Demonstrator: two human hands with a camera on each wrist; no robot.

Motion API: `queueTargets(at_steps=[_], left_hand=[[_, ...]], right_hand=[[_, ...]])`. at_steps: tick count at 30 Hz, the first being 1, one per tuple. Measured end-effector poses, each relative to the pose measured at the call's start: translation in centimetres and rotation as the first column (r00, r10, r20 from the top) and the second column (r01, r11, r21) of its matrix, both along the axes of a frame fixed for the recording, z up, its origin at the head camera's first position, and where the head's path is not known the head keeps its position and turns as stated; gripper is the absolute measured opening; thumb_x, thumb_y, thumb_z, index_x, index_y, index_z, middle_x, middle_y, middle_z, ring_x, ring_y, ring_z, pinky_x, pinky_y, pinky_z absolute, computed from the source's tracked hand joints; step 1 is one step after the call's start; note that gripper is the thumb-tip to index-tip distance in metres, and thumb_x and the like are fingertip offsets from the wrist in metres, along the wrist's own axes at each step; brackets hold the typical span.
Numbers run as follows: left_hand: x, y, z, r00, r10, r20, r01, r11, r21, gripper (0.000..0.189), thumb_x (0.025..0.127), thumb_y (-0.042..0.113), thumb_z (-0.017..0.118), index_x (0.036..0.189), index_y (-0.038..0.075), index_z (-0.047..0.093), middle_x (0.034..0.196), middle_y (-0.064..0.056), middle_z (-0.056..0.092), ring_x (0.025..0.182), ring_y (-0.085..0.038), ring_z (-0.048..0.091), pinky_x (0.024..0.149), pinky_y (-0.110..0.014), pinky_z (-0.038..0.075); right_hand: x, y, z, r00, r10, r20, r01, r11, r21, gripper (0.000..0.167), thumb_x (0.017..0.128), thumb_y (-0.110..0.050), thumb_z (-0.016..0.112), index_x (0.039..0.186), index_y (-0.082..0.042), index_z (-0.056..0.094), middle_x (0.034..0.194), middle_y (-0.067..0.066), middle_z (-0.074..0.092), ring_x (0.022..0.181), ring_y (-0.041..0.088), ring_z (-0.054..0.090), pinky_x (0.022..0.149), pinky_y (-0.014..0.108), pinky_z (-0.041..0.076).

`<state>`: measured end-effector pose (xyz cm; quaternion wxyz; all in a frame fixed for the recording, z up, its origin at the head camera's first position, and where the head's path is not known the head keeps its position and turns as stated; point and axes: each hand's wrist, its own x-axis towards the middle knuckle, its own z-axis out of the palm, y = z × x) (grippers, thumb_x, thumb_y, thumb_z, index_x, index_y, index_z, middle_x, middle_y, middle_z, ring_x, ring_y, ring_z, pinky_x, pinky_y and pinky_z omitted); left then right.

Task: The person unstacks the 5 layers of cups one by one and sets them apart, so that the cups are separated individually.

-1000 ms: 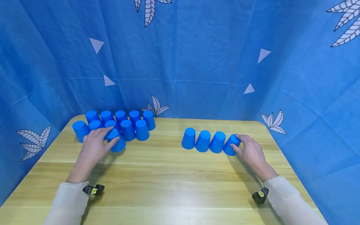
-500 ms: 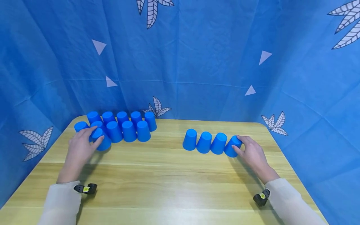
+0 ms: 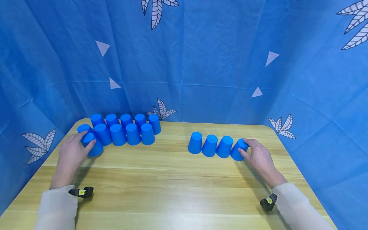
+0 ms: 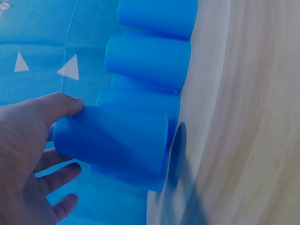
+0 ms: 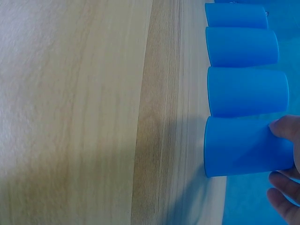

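Observation:
My left hand point(image 3: 70, 151) pinches an upside-down blue plastic cup point(image 3: 95, 149) near its closed end, in front of the left-hand cups. In the left wrist view the thumb lies on one side of this held cup point(image 4: 112, 138); whether its rim touches the table I cannot tell. At the right, my right hand point(image 3: 260, 156) grips the top of the end blue cup point(image 3: 237, 154) between thumb and fingers. Seen from the right wrist, that cup point(image 5: 243, 147) stands mouth down on the table, beside its neighbour point(image 5: 248, 91).
Several inverted blue cups form two rows at the left, a back row point(image 3: 126, 120) and a front row point(image 3: 118, 135). A short slanting row point(image 3: 210, 146) stands right of centre on the wooden table point(image 3: 172, 185). A blue patterned curtain point(image 3: 184, 64) hangs behind the table.
My left hand has carried its cup leftward along the front of the left group, uncovering the front-row cups behind. The right hand stays on the end cup. The head view has shifted slightly.

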<state>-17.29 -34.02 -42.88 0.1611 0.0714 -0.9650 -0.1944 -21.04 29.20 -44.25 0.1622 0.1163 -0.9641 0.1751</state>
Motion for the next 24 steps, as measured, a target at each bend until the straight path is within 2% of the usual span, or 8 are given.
queueTargets(at_steps=[5,14,24], left_hand=[[0.2,-1.0,-0.4,1.000,0.017,-0.008,-0.017,1.000,0.003,0.063,0.099,0.035,0.057,0.142,-0.008,0.040,0.134,-0.040,0.040,0.122,-0.059,0.034,0.096,-0.073,0.025],[0.6,-2.3,-0.6,0.999,0.052,-0.008,-0.052,0.998,0.028,0.066,0.098,0.037,0.057,0.142,-0.008,0.039,0.134,-0.040,0.041,0.115,-0.062,0.035,0.084,-0.072,0.027],[0.8,-2.8,-0.9,0.994,0.103,0.022,-0.104,0.993,0.048,0.068,0.099,0.037,0.056,0.145,-0.008,0.034,0.131,-0.042,0.040,0.113,-0.062,0.036,0.083,-0.070,0.027]], right_hand=[[0.0,0.0,0.0,1.000,-0.001,-0.001,0.001,1.000,0.001,0.052,0.090,-0.021,0.072,0.131,0.007,0.055,0.124,0.028,0.058,0.113,0.047,0.055,0.092,0.061,0.045],[0.0,0.1,-0.3,1.000,0.003,-0.028,-0.002,1.000,0.008,0.052,0.090,-0.021,0.073,0.129,0.008,0.056,0.123,0.028,0.059,0.112,0.047,0.056,0.090,0.061,0.045],[0.0,0.1,-0.2,0.999,0.008,-0.038,-0.008,1.000,0.007,0.052,0.090,-0.021,0.073,0.129,0.008,0.056,0.122,0.028,0.059,0.111,0.047,0.056,0.090,0.060,0.046]])
